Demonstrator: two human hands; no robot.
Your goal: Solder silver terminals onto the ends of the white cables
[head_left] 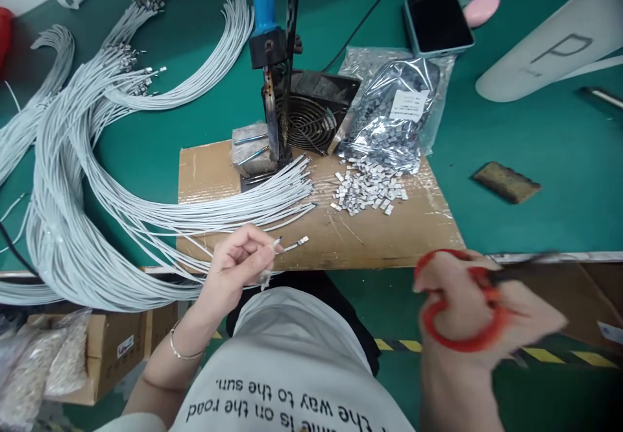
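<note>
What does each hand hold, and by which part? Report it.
Left hand: a wire, pinched near its end. Right hand: scissors, by the red handles.

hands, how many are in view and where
2. The left hand is at the near edge of the cardboard, pinching a thin white piece; the right hand is farther right, blurred, holding red-handled scissors. No other hand shows.

Your count: one left hand (243,260), one right hand (460,292), one bracelet (185,357). One pair of red-handled scissors (460,343), one cardboard sheet (409,244), one fan (311,122), one labelled bag (384,114), one brown block (506,182). White wires (228,215), small pale pieces (370,187): dozens each, uncountable for you.
</note>
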